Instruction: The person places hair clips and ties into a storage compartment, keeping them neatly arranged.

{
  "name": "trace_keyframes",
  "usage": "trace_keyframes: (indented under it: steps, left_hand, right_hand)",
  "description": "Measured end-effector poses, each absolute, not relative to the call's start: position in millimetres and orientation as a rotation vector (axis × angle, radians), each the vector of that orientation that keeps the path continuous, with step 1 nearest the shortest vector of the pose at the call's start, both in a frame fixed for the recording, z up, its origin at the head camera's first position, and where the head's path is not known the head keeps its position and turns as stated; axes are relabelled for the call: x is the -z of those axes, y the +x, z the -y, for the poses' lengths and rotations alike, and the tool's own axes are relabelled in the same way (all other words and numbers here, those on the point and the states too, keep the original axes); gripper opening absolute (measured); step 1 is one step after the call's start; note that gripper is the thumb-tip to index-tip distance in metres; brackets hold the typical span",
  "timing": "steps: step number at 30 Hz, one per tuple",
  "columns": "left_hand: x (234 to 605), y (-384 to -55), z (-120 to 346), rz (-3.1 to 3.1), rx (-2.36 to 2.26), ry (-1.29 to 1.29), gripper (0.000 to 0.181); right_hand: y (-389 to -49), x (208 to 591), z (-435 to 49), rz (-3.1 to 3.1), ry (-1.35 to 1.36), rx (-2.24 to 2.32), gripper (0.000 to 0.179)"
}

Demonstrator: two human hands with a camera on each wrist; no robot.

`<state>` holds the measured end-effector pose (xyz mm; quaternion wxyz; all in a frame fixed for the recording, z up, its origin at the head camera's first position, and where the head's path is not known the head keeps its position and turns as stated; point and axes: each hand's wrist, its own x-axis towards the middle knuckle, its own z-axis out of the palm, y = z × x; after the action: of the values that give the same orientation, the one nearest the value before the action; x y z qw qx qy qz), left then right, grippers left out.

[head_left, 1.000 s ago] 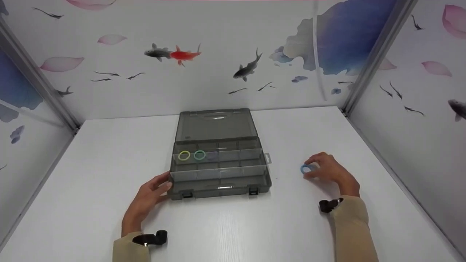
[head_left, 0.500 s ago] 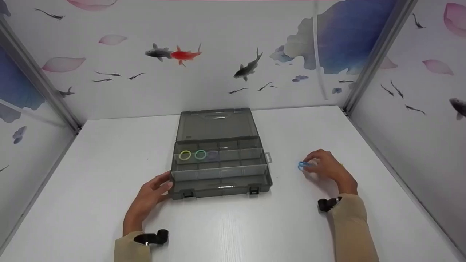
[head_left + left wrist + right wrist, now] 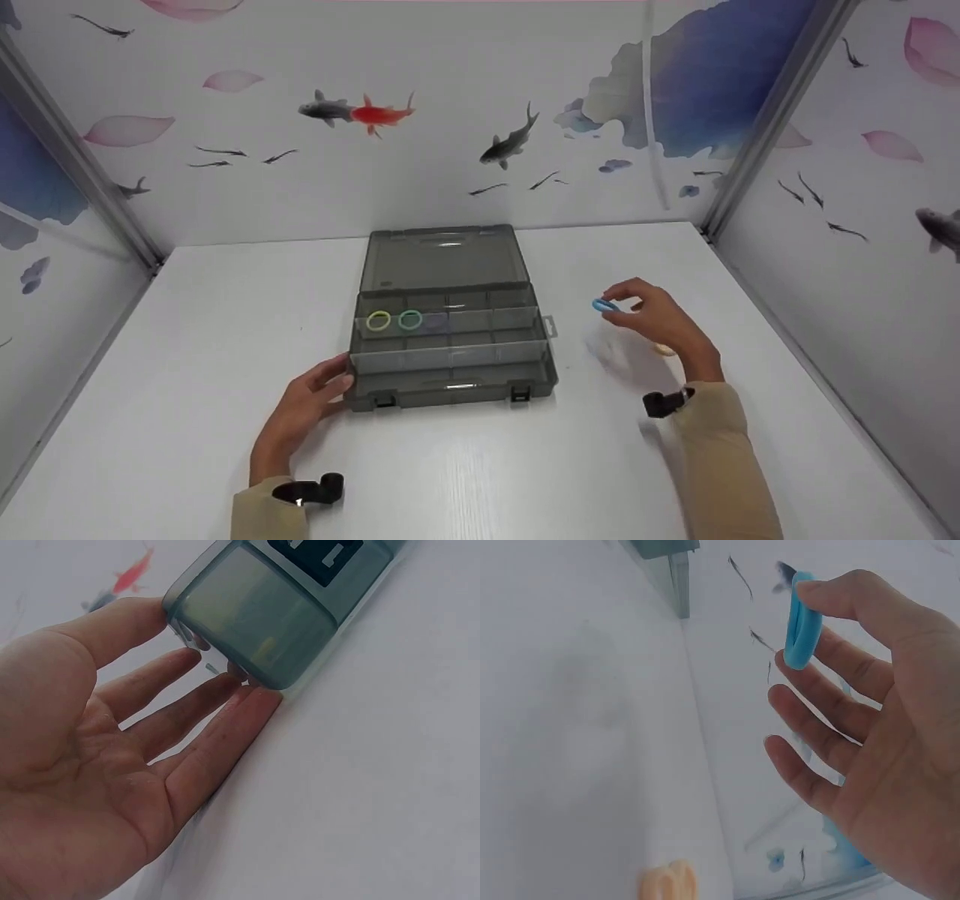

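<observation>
A light-blue hair tie [image 3: 604,305] is pinched between the thumb and a finger of my right hand [image 3: 651,313], raised above the table right of the box. The right wrist view shows the blue hair tie [image 3: 803,622] upright, the other fingers spread. My left hand [image 3: 304,405] touches the left front corner of the grey see-through divided box [image 3: 454,394] with nearly straight fingers [image 3: 217,735]. The box lies with its lid folded back. Behind its rear divider are a yellow hair tie [image 3: 379,321], a green one [image 3: 410,320] and a faint purple one [image 3: 437,322].
An orange hair tie [image 3: 664,349] lies on the white table [image 3: 465,472], partly hidden by the right hand. The box's lid [image 3: 446,260] reaches back near the painted rear wall [image 3: 435,187]. Side walls enclose the table at left and right.
My right hand has lifted the blue hair tie off the table and moved it up, away from me and slightly left, uncovering the orange one. The left hand stays at the box.
</observation>
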<state>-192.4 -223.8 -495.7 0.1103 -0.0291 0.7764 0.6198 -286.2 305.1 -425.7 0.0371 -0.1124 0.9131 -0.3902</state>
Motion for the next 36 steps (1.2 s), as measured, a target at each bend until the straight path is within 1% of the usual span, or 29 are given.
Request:
trace_keyframes:
  steps: [8, 13, 19, 30, 36]
  left_hand:
    - [491.3, -191.7, 220.9, -2.311, -1.796, -0.131, 0.054]
    - [490.2, -190.8, 221.2, -2.324, -1.784, -0.164, 0.053]
    - [491.2, -192.6, 220.6, -2.322, -1.803, -0.149, 0.056]
    - [491.4, -194.9, 219.2, -2.312, -1.813, -0.145, 0.056]
    - [491.6, -193.3, 219.7, -2.329, -1.807, -0.158, 0.055]
  right_hand:
    - [-306.8, 385.1, -262.1, -2.835, -0.622, 1.175, 0.031]
    - [-318.2, 363.6, -230.1, -2.83, -0.724, 1.043, 0.03]
    - [-326.5, 343.0, -195.3, -2.808, -0.813, 0.873, 0.03]
    - [-333.3, 331.2, -141.0, -2.742, -1.003, 0.747, 0.031]
    - [-341.2, 339.0, -118.1, -2.707, -1.042, 0.792, 0.029]
